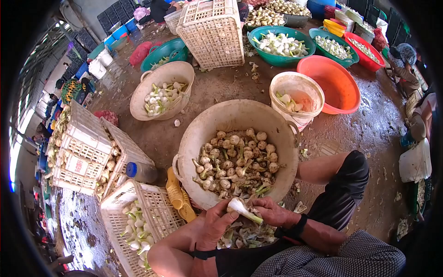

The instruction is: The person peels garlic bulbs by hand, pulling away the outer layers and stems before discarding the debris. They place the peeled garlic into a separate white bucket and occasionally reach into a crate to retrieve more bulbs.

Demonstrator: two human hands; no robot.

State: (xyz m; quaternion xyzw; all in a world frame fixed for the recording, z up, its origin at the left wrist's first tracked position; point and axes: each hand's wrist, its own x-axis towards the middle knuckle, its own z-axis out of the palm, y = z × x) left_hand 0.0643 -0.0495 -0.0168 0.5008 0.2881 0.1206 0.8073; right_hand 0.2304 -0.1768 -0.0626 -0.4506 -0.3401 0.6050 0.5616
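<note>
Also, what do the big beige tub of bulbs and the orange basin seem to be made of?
The beige tub: probably plastic, matt and stained, given its smooth, moulded-looking wall. The orange basin: likely plastic too, slightly glossier, given its bright colour and smooth wall.

I receive one view, from the wearer's head. The camera faces forward and down through a wide lens, with curved black edges. The left hand (216, 223) and right hand (276, 212) lie close, at lower centre; the large basin (230, 115) sits just beyond.
</note>
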